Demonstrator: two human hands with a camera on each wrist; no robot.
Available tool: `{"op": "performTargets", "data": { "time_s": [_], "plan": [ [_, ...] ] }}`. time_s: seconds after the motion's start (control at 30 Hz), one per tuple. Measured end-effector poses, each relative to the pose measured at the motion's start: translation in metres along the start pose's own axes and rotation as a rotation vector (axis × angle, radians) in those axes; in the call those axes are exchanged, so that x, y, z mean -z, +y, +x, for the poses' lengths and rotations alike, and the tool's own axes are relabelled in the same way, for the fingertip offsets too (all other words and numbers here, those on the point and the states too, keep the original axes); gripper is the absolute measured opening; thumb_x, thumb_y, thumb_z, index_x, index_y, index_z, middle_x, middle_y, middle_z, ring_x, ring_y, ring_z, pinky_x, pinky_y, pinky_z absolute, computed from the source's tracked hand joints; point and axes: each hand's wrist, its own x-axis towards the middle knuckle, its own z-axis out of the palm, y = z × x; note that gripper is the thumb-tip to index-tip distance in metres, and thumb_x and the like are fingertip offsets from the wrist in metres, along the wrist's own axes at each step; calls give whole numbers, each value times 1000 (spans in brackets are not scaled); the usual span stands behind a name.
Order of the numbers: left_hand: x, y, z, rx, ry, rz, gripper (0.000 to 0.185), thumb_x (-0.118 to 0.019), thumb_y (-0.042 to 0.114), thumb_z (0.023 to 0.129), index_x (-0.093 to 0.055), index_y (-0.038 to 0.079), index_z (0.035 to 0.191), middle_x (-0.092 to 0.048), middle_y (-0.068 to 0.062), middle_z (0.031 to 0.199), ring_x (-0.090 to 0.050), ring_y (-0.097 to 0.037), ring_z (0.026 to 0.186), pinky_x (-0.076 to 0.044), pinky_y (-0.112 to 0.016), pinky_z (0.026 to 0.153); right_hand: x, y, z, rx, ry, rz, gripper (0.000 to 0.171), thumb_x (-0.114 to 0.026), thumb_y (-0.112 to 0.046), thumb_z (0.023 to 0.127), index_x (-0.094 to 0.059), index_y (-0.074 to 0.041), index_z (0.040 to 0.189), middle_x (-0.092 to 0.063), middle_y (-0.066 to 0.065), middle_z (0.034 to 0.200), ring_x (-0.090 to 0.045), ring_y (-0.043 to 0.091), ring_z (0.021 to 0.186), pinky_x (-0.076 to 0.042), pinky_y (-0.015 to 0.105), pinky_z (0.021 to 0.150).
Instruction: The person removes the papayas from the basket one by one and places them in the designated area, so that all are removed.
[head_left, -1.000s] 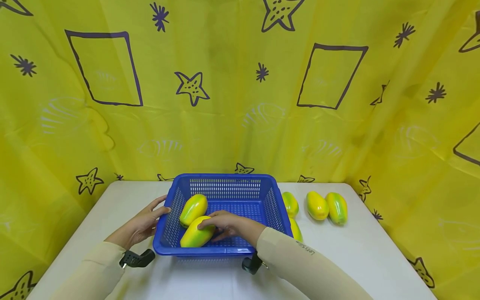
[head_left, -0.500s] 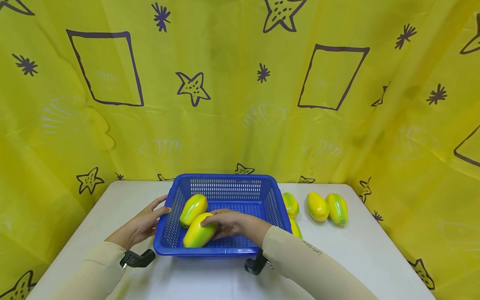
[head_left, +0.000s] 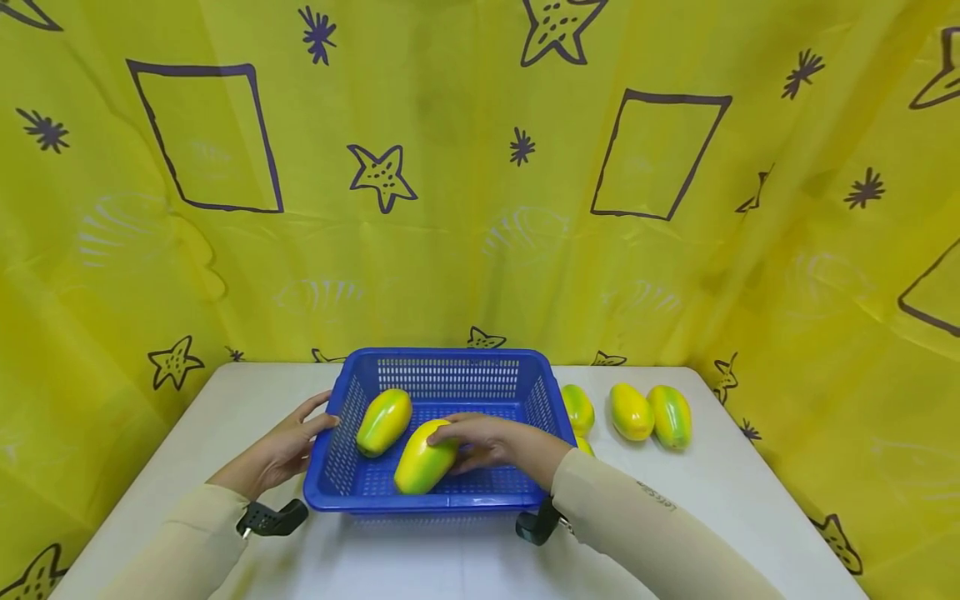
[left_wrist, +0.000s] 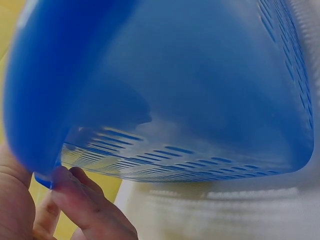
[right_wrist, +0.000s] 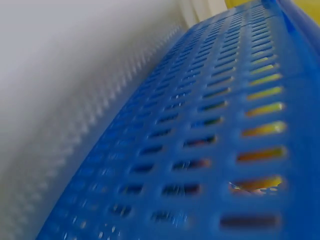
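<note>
My left hand (head_left: 281, 450) pinches the left rim of a blue plastic basket (head_left: 435, 502); the left wrist view shows its thumb and fingers (left_wrist: 92, 205) on either side of the rim. Inside the basket, my right hand (head_left: 491, 442) grips a yellow-green papaya (head_left: 420, 467) from its right side, thumb on top. A second papaya (head_left: 385, 421) lies to the left of it, a gap between them. The right wrist view shows mostly the slotted basket wall (right_wrist: 200, 120), and that hand is hidden there.
Right of the basket on the white table (head_left: 720, 500) lie several more papayas: a pair side by side (head_left: 632, 412), one by the basket wall (head_left: 577, 408), and another mostly hidden behind the basket and right arm. A yellow patterned curtain (head_left: 450, 275) surrounds the table.
My right hand has drawn its papaya rightward, away from the other one, and the fruit has turned steeper. The left hand and the basket have stayed in place.
</note>
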Motion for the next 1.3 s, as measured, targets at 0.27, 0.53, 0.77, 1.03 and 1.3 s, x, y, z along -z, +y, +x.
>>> {"op": "performTargets", "data": {
  "time_s": [0.27, 0.53, 0.77, 1.03, 1.3],
  "plan": [
    [1, -1, 0, 6, 2, 1, 78, -52, 23, 99, -3, 20, 159, -40, -31, 141, -68, -25, 94, -60, -43, 78, 17, -1, -15, -1, 17, 5, 46, -70, -16, 86, -57, -2, 128, -56, 17, 120, -55, 34, 109, -57, 47, 88],
    [-1, 2, -1, 10, -2, -1, 78, -52, 23, 99, -2, 20, 159, -39, -32, 142, -68, -26, 95, -60, -43, 79, 33, -3, -31, -2, 49, 16, 45, -69, -14, 86, -56, -1, 128, -55, 18, 120, -55, 35, 108, -57, 48, 87],
    [-1, 2, -2, 8, -5, 0, 79, -52, 23, 99, -1, 20, 159, -37, -32, 144, -68, -25, 95, -60, -42, 79, 44, -6, -42, -11, 78, 22, 50, -69, -14, 87, -50, -1, 132, -52, 20, 126, -55, 41, 111, -57, 48, 88],
    [0, 1, 0, 5, -10, 4, 79, -53, 24, 98, -2, 20, 159, -37, -32, 144, -68, -26, 97, -60, -43, 80, 59, -10, -59, -9, 128, 14, 58, -69, -14, 86, -43, 3, 135, -47, 22, 133, -50, 45, 119, -52, 52, 96],
    [0, -1, 2, 12, 10, 32, 78, -52, 25, 99, -2, 21, 159, -33, -32, 147, -64, -35, 108, -59, -46, 83, 74, -14, -75, -10, 119, -5, 54, -66, -15, 88, -48, 6, 134, -46, 21, 135, -46, 44, 124, -46, 57, 101]
  ]
}}
